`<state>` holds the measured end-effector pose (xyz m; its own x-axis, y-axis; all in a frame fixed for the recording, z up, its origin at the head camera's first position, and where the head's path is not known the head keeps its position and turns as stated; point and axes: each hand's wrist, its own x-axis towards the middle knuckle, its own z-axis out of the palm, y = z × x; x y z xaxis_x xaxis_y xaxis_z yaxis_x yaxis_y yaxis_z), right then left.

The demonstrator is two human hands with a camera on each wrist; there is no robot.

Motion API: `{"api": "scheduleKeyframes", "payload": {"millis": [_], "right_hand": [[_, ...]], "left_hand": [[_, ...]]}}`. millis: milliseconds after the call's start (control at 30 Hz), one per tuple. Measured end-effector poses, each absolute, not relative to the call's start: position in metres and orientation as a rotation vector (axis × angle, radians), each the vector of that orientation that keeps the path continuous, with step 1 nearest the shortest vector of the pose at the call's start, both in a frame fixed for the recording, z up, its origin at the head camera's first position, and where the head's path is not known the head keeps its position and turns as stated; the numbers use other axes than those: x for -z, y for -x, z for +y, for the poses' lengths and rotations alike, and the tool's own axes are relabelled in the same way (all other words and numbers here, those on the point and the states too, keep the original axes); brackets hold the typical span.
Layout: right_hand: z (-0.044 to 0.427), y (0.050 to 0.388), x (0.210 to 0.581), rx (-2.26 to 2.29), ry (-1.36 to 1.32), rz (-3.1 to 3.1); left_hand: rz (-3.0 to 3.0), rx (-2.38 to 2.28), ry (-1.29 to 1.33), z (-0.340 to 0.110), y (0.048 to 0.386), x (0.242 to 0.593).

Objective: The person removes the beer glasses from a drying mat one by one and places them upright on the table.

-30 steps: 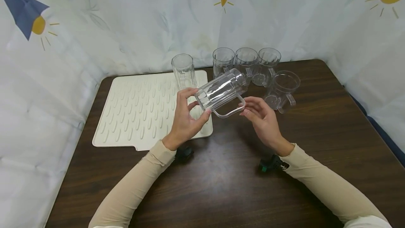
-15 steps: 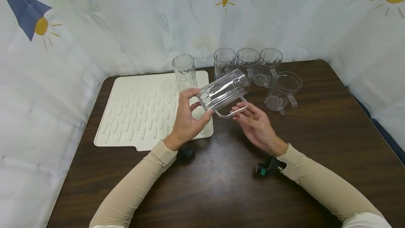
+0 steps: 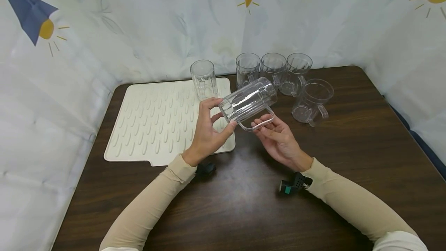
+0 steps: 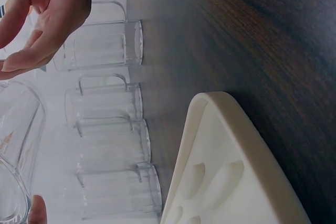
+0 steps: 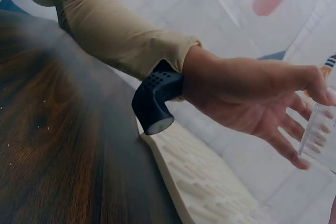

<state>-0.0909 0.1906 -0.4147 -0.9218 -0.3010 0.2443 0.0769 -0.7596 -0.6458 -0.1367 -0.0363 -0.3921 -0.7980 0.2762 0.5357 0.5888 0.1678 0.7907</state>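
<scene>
A clear glass mug (image 3: 245,100) is held tilted in mid-air, near the mat's right edge. My left hand (image 3: 209,129) grips its left end between thumb and fingers; in the right wrist view the left hand (image 5: 252,93) shows around the clear wall. Just below the mug's handle, my right hand (image 3: 278,138) has its fingers loosely extended, the fingertips at or behind the handle bar. Whether they press on it is hard to tell. The left wrist view shows the right hand (image 4: 58,14) beside the held mug (image 4: 18,129), its handle not visible there.
A cream ridged drying mat (image 3: 139,127) lies at the left of the dark wooden table (image 3: 244,204). One glass (image 3: 203,78) stands upright on its far right corner. Several clear mugs stand at the back right, the nearest mug (image 3: 310,102) in front of the row.
My right hand has moved left and slightly down, its fingers sliding farther along under the handle. The left hand and held mug have shifted only slightly right.
</scene>
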Motion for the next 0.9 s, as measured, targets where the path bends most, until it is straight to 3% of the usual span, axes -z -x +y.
{"api": "scheduleKeyframes", "payload": {"millis": [900], "right_hand": [[0.18, 0.088, 0.403, 2.814, 0.474, 0.804]], "left_hand": [[-2.2, 1.719, 0.78, -0.034, 0.137, 0.39]]}}
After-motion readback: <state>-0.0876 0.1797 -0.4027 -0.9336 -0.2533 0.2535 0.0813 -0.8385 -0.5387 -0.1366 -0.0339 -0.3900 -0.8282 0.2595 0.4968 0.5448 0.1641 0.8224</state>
